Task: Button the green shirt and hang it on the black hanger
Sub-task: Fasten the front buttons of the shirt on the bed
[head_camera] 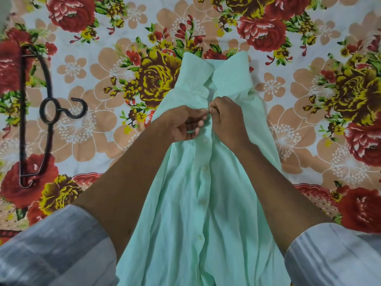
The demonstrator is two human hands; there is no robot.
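Far to the left of the green shirt (185,203), the black hanger (35,118) lies flat on the floral bedsheet (103,58), hook turned toward the shirt. The shirt lies face up mid-sheet, collar away from the person, its lower buttons done up. At the placket just below the collar, the left hand (183,124) pinches the fabric edge with curled fingers (201,122). Touching it, the right hand (226,118) pinches a button there.
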